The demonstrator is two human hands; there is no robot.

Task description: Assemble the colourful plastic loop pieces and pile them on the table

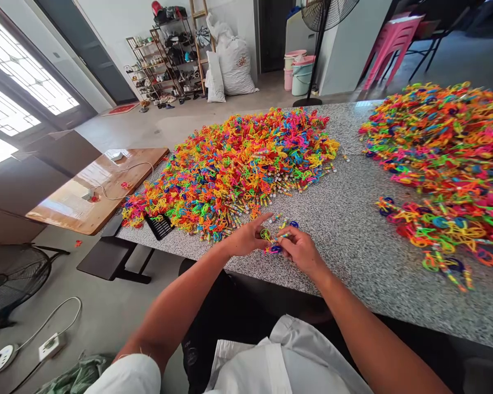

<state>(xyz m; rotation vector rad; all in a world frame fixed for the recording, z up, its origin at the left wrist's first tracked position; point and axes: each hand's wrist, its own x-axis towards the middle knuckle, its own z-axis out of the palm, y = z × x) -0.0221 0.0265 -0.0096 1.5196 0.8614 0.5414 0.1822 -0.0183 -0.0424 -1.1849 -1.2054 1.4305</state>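
Small coloured plastic pieces (275,249) are resting between the two hands, close to the near edge of the speckled table (340,219). The right hand (306,253) is pinching one of them there, its thumb and fingertips clamping a striped tube (285,236). The left hand (246,239) is hovering beside it at the same edge, index finger stretching forward and thumb standing apart from it; a green wheel (265,234) is showing between those two, and from where I'm standing I can't tell whether they are gripping it.

A big heap (246,164) of similar bright pieces is covering the table's middle and left, and a second heap (443,131) is spreading over its right side. A black slotted tray (159,227) is lying at the table's left end. The person's white shirt (254,366) is showing before the near edge.

Off the table's left end, a glossy wooden board (86,202) is carrying a pale cable, and a black fan (16,279) is standing farther out. Beyond the table's far edge, shoe racks (175,57), white sacks (236,63) and lidded buckets (303,74) are standing; pink stools (392,44) are stacking up beyond its far right.
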